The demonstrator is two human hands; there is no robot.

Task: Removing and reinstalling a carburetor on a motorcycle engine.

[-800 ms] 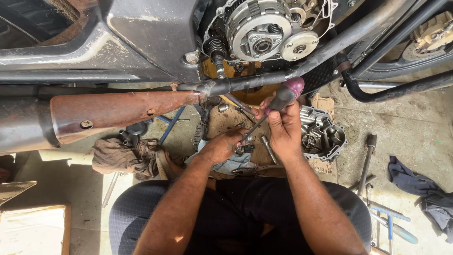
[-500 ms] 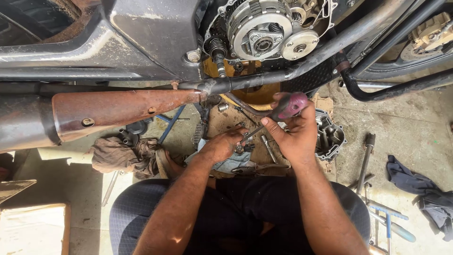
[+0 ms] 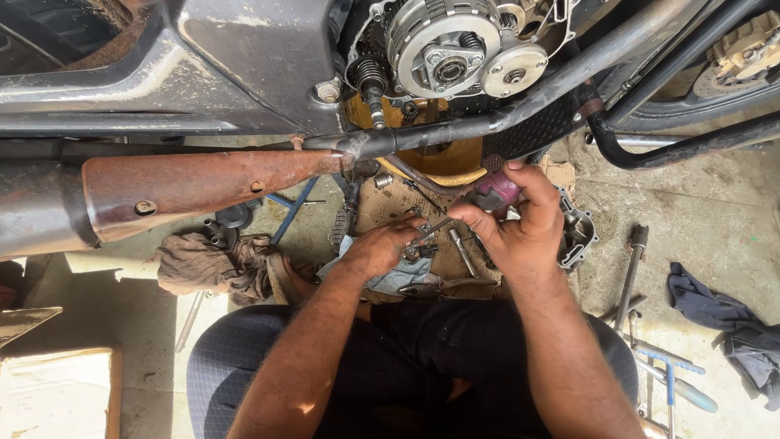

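Purple-handled, one screwdriver sits clamped in the fingers of our right hand, its shaft angled down-left to a small metal part. Our left hand pinches that part over one cardboard sheet, below one exposed clutch and one rusty exhaust pipe.

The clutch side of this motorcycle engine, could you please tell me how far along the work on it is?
Done: the engine cover is off on the ground, clutch exposed. In hand: right hand works a purple-handled screwdriver on a small metal part under the left hand. Left: cover not yet refitted.
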